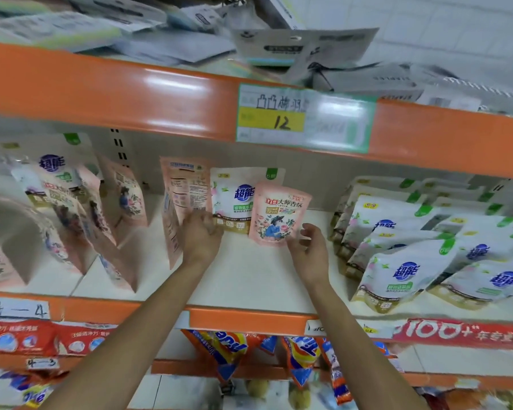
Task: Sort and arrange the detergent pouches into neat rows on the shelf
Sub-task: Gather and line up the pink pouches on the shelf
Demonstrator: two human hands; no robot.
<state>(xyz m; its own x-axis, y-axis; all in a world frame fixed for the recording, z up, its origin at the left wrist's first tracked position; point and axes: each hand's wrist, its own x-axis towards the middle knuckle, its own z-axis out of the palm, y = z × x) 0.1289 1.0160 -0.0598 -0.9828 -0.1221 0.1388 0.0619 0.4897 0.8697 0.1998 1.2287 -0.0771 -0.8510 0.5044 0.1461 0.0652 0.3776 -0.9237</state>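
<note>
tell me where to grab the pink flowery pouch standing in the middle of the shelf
Pinch the pink flower-printed pouch at its flat upper right edge, coming in from the right with the right hand. It stands upright facing forward, and a white pouch crowds its left side.

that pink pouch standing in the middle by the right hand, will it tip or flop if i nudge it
Probably tips easily: the pink pouch stands upright on a narrow base with bare shelf in front, and other pink pouches further left already lean. It looks like soft film, so likely to flex when squeezed. The right hand beside its lower edge could steady it.
</note>
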